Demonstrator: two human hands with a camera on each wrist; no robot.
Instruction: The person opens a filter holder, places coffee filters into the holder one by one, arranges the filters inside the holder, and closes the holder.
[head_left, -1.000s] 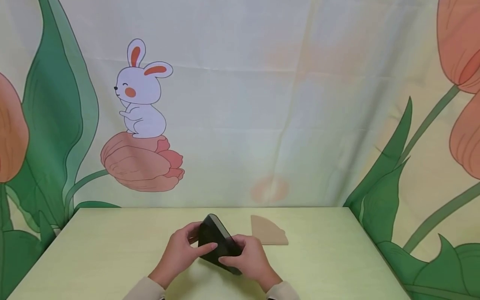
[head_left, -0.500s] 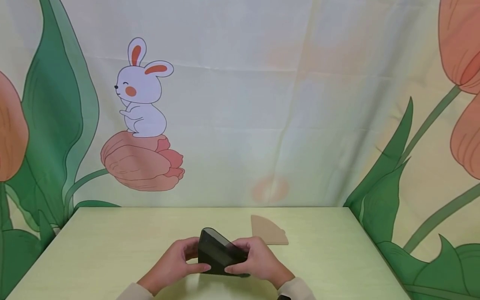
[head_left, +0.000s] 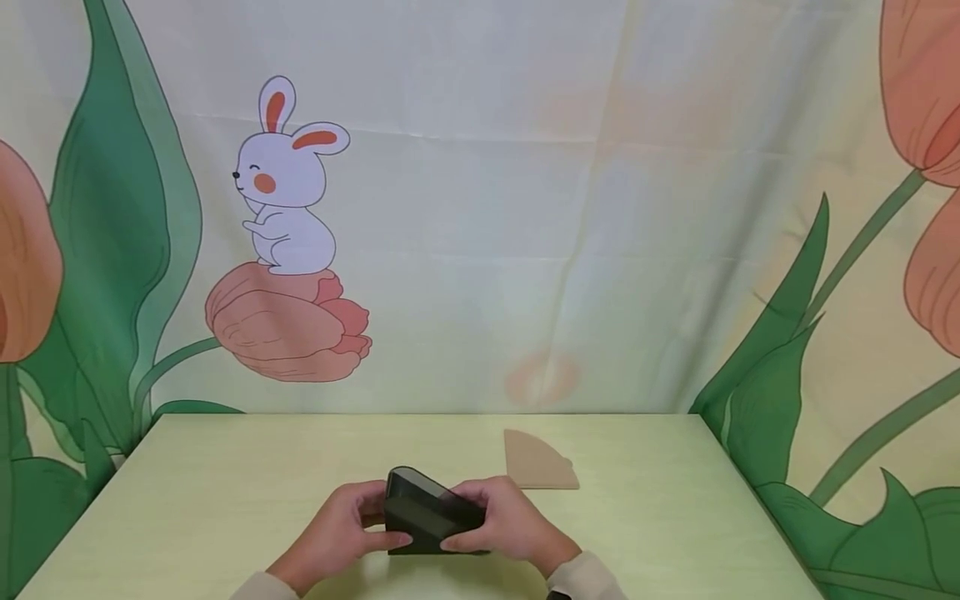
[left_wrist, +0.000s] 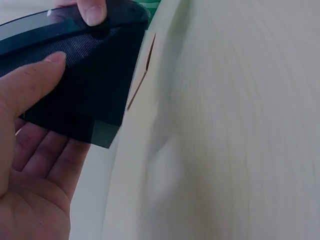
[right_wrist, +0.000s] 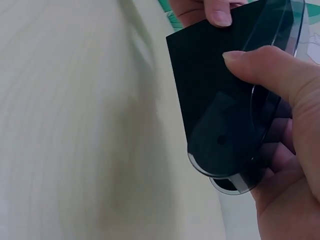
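Note:
Both hands hold a dark, see-through plastic filter-paper case [head_left: 427,518] low over the near part of the table. It has a flat straight bottom edge, a rounded sloping top and a rounded right end [right_wrist: 215,155]. My left hand [head_left: 330,525] grips its left end, thumb across the front face and fingers behind. At the other end my right hand [head_left: 517,521] does likewise, its thumb pointing left over the front. Fine ribs show on the case [left_wrist: 82,52] in the left wrist view. Behind the right hand lies a fan-shaped stack of brown coffee filter papers [head_left: 538,461].
The pale wood-grain table [head_left: 225,467] ends at the back against a hanging cloth [head_left: 465,208] printed with a rabbit and tulips. The cloth also rises along the left and right sides.
The case has come down toward the table and shifted slightly left, turning from a steep tilt until its bottom edge is nearly level. Both hands moved with it; the filter papers stayed put.

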